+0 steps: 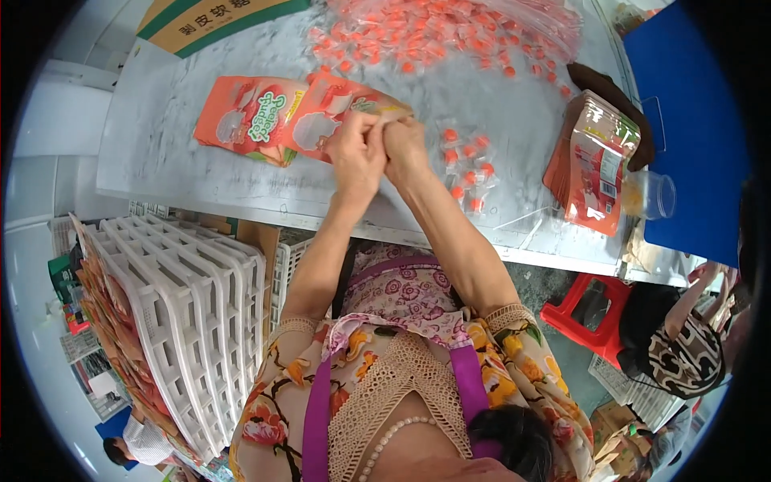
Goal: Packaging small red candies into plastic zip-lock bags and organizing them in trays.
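Note:
Both my hands meet over the worktable at one edge of a red-orange candy pouch (320, 120). My left hand (357, 157) has its fingers closed on that edge. Pressed close beside it, my right hand (407, 151) pinches the same edge, and the fingertips partly hide each other. Under and left of this pouch lie similar printed pouches (233, 120), overlapping flat on the table. Just right of my right hand is a small group of clear-wrapped orange-red candies (468, 165), touched by neither hand.
Many wrapped candies (426, 36) spread across the table's far side by a clear plastic bag (554, 24). A pouch stack (594, 161) and clear cup (661, 195) stand right. A carton (217, 20) sits far left. White crates (193, 313) and a red stool (578, 317) flank me.

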